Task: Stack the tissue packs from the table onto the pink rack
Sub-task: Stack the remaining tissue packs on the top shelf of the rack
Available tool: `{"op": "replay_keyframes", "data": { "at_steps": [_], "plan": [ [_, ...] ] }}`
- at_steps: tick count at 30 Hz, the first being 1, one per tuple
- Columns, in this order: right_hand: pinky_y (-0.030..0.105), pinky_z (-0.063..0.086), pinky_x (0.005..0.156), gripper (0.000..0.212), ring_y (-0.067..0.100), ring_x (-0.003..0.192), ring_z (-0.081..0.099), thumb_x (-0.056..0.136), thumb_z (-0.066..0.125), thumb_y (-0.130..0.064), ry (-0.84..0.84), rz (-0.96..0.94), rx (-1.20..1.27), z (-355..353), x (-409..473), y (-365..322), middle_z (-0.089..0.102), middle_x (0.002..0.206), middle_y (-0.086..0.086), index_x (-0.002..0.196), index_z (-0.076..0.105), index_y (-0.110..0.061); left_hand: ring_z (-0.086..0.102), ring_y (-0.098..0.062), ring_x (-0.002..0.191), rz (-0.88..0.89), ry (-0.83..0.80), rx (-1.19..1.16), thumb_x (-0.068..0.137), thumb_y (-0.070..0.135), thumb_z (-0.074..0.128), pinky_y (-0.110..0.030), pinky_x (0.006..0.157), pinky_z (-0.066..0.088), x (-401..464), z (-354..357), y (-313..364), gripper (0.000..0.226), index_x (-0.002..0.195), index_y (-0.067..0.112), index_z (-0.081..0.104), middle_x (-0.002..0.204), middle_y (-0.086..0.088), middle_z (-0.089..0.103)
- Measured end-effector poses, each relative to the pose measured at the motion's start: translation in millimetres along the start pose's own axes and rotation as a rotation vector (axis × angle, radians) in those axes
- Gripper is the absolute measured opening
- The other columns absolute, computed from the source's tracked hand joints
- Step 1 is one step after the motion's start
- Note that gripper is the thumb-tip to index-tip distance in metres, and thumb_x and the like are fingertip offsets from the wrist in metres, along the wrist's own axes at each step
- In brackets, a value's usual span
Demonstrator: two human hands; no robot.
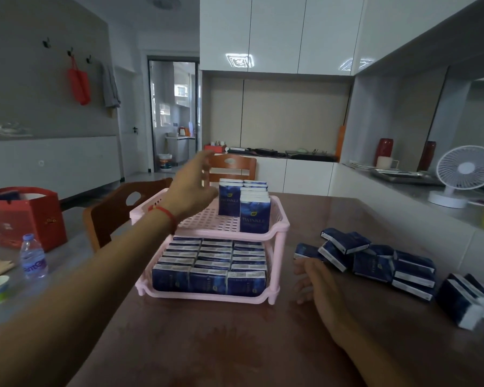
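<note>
Loose tissue packs (375,261) lie heaped on the counter (221,344), just beyond the right hand (313,277), whose grip is blurred, fingers relaxed, holding nothing. The left hand (192,188), smeared, hovers open over the pink rack (277,227), beside upright packs (245,205); its lower shelf is packed full.

The front tissue pack (254,213) standing on the pink rack's (280,227) upper tier reads "TWINKLE" in pale letters. The same word shows partly on the pack behind it (229,201). The water bottle's (32,256) label print is too blurred to read.
</note>
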State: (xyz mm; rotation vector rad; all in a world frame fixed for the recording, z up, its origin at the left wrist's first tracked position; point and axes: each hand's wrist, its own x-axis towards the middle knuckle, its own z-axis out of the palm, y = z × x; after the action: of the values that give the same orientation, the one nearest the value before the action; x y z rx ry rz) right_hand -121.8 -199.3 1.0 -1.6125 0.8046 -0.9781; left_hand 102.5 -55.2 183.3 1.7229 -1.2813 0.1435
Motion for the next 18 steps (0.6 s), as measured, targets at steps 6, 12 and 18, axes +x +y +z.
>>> {"op": "replay_keyframes", "data": {
  "at_steps": [6,12,18],
  "plan": [
    [0.031,0.053,0.068,0.017,0.014,0.081,0.063,0.103,0.046,-0.034,0.135,-0.061,-0.230,-6,-11,-14,0.067,0.095,0.000,0.109,0.061,-0.028,0.056,-0.017,0.090,0.419,0.419,-0.131,0.082,0.005,0.056,-0.024,0.077,0.050,-100,36,40,0.021,0.102,0.005,0.057,0.100,-0.008,0.059],
    [0.023,0.046,0.063,0.012,0.006,0.075,0.057,0.095,0.057,-0.018,0.426,-0.079,-0.292,-67,-6,-36,0.064,0.091,-0.004,0.104,0.065,-0.020,0.055,-0.012,0.087,0.359,-0.152,-0.295,0.069,0.002,0.060,-0.024,0.072,0.046,-146,147,60,0.039,0.104,0.019,0.055,0.098,0.005,0.056],
    [0.031,0.045,0.072,0.028,0.017,0.088,0.057,0.082,0.068,-0.019,0.834,-0.180,-0.574,-178,-24,-27,0.057,0.102,0.001,0.107,0.055,-0.018,0.047,-0.007,0.098,0.327,-0.441,-0.126,0.084,0.008,0.062,-0.004,0.077,0.034,-140,223,64,0.042,0.123,0.017,0.050,0.122,0.002,0.049]
  ]
}}
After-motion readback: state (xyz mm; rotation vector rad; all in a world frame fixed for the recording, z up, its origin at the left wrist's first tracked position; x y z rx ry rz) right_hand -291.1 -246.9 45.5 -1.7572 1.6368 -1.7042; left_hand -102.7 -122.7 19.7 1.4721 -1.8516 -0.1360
